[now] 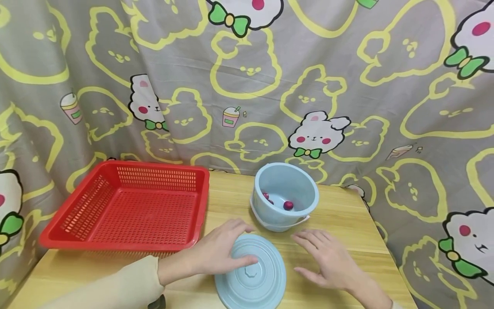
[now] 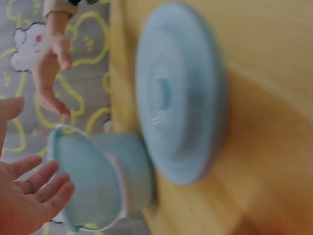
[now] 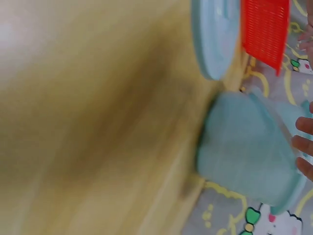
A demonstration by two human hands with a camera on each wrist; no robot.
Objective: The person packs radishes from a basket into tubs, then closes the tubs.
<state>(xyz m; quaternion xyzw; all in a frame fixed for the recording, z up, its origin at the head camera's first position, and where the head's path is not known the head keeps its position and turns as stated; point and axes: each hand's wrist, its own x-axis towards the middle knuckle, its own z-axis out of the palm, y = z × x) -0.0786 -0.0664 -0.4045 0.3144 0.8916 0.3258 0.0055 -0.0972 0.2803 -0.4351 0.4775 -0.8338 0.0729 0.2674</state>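
Note:
A light blue round lid (image 1: 266,286) with a small raised knob lies flat on the table. Behind it stands a light blue bucket (image 1: 275,218), its handle hanging down at the front; several small dark-red round things (image 1: 288,205) lie at its bottom. My left hand (image 1: 220,249) is over the lid's left side, fingers spread and holding nothing. In the left wrist view, a gap shows between those fingers (image 2: 49,188) and the lid (image 2: 171,93). To the right of the lid, my right hand (image 1: 328,259) hovers with relaxed fingers, in front of the bucket and holding nothing.
A red perforated plastic basket (image 1: 200,206) stands at the table's left side, with nothing seen inside. The wooden table (image 1: 339,214) ends at a patterned grey curtain (image 1: 266,103) behind and at both sides. A dark object (image 1: 157,302) partly shows under the left sleeve.

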